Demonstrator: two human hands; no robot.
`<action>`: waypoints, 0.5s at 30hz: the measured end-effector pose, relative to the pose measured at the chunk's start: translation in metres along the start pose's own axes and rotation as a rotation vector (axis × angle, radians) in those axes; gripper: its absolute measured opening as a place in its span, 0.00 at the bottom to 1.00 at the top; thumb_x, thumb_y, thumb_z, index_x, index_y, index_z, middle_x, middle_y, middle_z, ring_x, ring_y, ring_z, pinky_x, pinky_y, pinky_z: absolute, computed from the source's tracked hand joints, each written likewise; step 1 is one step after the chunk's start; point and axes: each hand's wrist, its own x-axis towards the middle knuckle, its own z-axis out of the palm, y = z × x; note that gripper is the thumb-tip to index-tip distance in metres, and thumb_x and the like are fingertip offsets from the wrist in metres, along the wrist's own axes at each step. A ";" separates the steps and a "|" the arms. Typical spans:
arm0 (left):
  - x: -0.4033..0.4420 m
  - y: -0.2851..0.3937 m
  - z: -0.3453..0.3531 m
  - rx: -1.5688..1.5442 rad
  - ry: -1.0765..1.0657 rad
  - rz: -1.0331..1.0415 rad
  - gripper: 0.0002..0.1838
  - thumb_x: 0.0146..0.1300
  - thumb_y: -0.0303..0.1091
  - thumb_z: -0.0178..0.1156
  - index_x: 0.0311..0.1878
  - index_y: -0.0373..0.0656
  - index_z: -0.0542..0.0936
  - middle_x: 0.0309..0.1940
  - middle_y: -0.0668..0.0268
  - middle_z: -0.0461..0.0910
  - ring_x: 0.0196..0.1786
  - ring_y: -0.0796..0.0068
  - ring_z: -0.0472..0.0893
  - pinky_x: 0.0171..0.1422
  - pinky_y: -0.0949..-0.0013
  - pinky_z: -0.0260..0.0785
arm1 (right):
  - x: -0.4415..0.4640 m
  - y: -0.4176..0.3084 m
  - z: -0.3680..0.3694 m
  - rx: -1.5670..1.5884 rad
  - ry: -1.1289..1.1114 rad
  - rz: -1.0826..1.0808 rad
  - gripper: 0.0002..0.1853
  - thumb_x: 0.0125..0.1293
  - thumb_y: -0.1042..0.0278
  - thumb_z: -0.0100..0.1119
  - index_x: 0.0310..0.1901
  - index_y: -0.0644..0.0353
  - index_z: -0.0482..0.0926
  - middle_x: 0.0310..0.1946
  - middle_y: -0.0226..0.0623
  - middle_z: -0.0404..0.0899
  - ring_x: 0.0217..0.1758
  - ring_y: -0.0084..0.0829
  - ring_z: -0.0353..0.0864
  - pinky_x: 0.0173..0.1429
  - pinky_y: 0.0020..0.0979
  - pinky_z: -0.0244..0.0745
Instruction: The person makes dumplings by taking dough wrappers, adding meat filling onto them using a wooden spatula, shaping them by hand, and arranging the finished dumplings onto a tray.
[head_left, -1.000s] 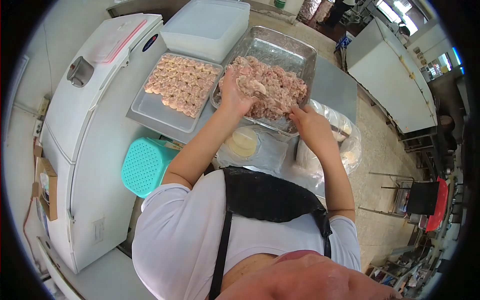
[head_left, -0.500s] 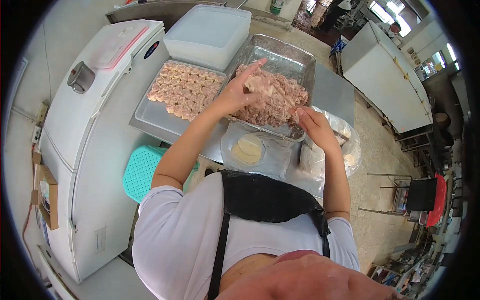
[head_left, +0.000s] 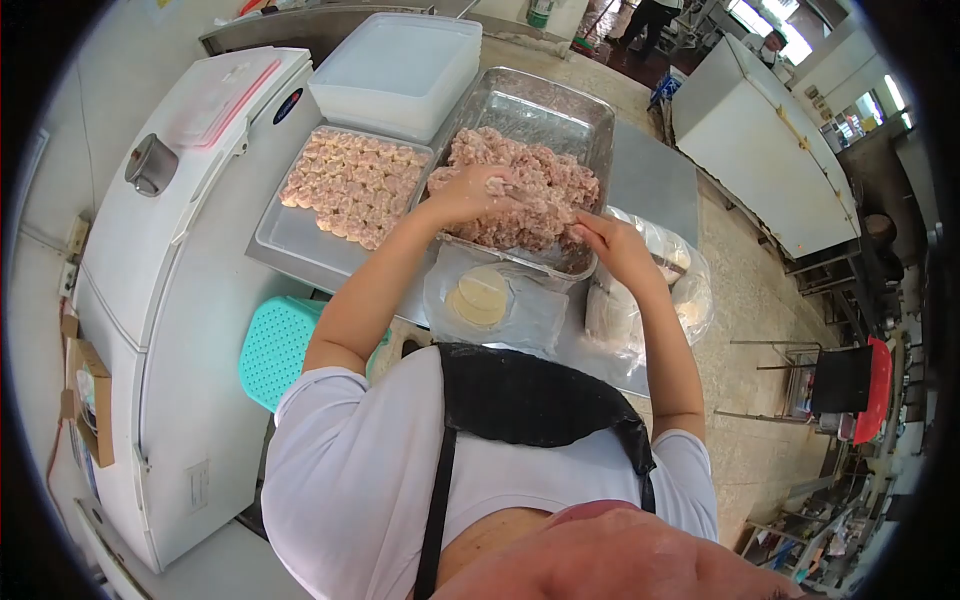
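Note:
My left hand (head_left: 478, 194) is curled low over the ground meat (head_left: 525, 165), closed around a meat-filled dumpling that its fingers mostly hide. To its right, my right hand (head_left: 608, 240) grips the handle of a thin spatula, whose far end reaches into the meat. The meat fills the near part of a deep metal pan (head_left: 603, 110). Round pale wrappers (head_left: 480, 297) lie stacked on a plastic sheet (head_left: 540, 312) in front of the pan. Open-topped dumplings (head_left: 355, 185) stand in close rows on a tray (head_left: 283, 232) to the left.
Behind the tray sit stacked translucent containers (head_left: 395, 75). A clear plastic bag of pale contents (head_left: 640, 300) lies right of the wrappers. The white freezer (head_left: 200, 330) on the left carries a metal mug (head_left: 151, 165). A turquoise stool (head_left: 277, 350) stands below the table edge.
My left hand has turned over and dropped from above the meat down against it. The right hand has shifted slightly with the spatula. The whole view has moved a little.

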 end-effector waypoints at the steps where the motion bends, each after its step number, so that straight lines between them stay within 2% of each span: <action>1: 0.000 -0.008 0.009 0.028 0.104 -0.078 0.27 0.50 0.45 0.71 0.52 0.40 0.79 0.46 0.55 0.81 0.54 0.59 0.78 0.61 0.61 0.68 | -0.001 0.001 -0.002 -0.189 0.072 0.039 0.12 0.67 0.62 0.57 0.49 0.56 0.80 0.36 0.44 0.82 0.39 0.48 0.81 0.42 0.41 0.76; 2: 0.001 -0.017 0.015 0.054 0.210 -0.158 0.30 0.50 0.47 0.70 0.53 0.38 0.79 0.48 0.51 0.80 0.56 0.57 0.77 0.62 0.61 0.67 | -0.004 -0.003 0.000 -0.189 0.068 0.026 0.12 0.67 0.62 0.57 0.49 0.56 0.80 0.36 0.44 0.82 0.39 0.48 0.81 0.42 0.41 0.76; 3: 0.000 -0.011 0.015 0.056 0.220 -0.164 0.30 0.50 0.47 0.70 0.53 0.38 0.79 0.48 0.51 0.80 0.56 0.57 0.77 0.62 0.61 0.67 | -0.010 -0.012 0.007 -0.137 0.108 -0.003 0.13 0.68 0.61 0.56 0.49 0.57 0.80 0.38 0.46 0.82 0.39 0.49 0.81 0.42 0.42 0.76; 5: -0.002 0.001 0.015 -0.047 0.085 -0.281 0.34 0.51 0.49 0.70 0.56 0.35 0.76 0.57 0.46 0.75 0.61 0.53 0.74 0.65 0.60 0.65 | -0.011 -0.001 0.017 -0.083 0.146 -0.041 0.14 0.68 0.60 0.55 0.48 0.58 0.80 0.39 0.48 0.82 0.40 0.50 0.81 0.43 0.43 0.76; 7: -0.002 -0.004 0.023 -0.029 0.068 -0.302 0.35 0.52 0.49 0.70 0.58 0.36 0.75 0.59 0.47 0.73 0.63 0.53 0.72 0.67 0.60 0.63 | -0.008 0.028 0.039 -0.064 0.013 0.082 0.15 0.69 0.57 0.53 0.49 0.57 0.79 0.39 0.49 0.82 0.41 0.51 0.81 0.44 0.43 0.75; 8: -0.001 -0.007 0.026 -0.010 0.057 -0.316 0.36 0.52 0.49 0.70 0.60 0.37 0.74 0.61 0.47 0.72 0.64 0.53 0.71 0.68 0.60 0.62 | -0.008 0.037 0.029 -0.332 -0.234 0.273 0.15 0.69 0.58 0.53 0.48 0.58 0.80 0.38 0.52 0.81 0.42 0.52 0.80 0.46 0.43 0.75; 9: -0.004 -0.006 0.026 -0.008 0.070 -0.319 0.36 0.52 0.49 0.70 0.60 0.37 0.74 0.61 0.47 0.72 0.64 0.53 0.71 0.68 0.60 0.62 | -0.013 0.047 0.022 -0.335 -0.234 0.260 0.15 0.69 0.58 0.53 0.48 0.58 0.80 0.38 0.52 0.81 0.42 0.52 0.80 0.46 0.43 0.75; 11: -0.015 0.000 0.027 -0.193 0.217 -0.130 0.36 0.54 0.48 0.69 0.63 0.41 0.72 0.62 0.52 0.73 0.65 0.54 0.71 0.68 0.60 0.61 | -0.031 0.063 0.012 -0.174 -0.223 0.202 0.14 0.70 0.57 0.51 0.47 0.57 0.81 0.34 0.52 0.81 0.39 0.51 0.81 0.43 0.44 0.76; 12: -0.020 0.014 0.024 -0.193 0.214 -0.135 0.36 0.54 0.48 0.69 0.63 0.41 0.72 0.62 0.52 0.73 0.65 0.54 0.71 0.68 0.60 0.61 | -0.037 0.060 0.006 -0.169 -0.226 0.204 0.14 0.70 0.57 0.51 0.47 0.57 0.81 0.34 0.52 0.81 0.39 0.51 0.81 0.43 0.44 0.76; 14: -0.026 0.052 0.009 -0.101 0.181 0.016 0.34 0.54 0.44 0.70 0.63 0.44 0.71 0.59 0.56 0.76 0.63 0.58 0.73 0.68 0.60 0.62 | -0.045 0.040 -0.021 0.100 -0.014 0.203 0.16 0.70 0.58 0.52 0.48 0.60 0.80 0.39 0.53 0.81 0.42 0.49 0.82 0.46 0.39 0.75; 15: -0.028 0.054 0.009 -0.099 0.181 0.018 0.34 0.54 0.44 0.70 0.63 0.44 0.71 0.59 0.56 0.76 0.63 0.58 0.73 0.68 0.60 0.62 | -0.047 0.026 -0.033 0.101 -0.012 0.202 0.16 0.70 0.58 0.52 0.48 0.60 0.80 0.39 0.53 0.81 0.42 0.49 0.82 0.46 0.39 0.75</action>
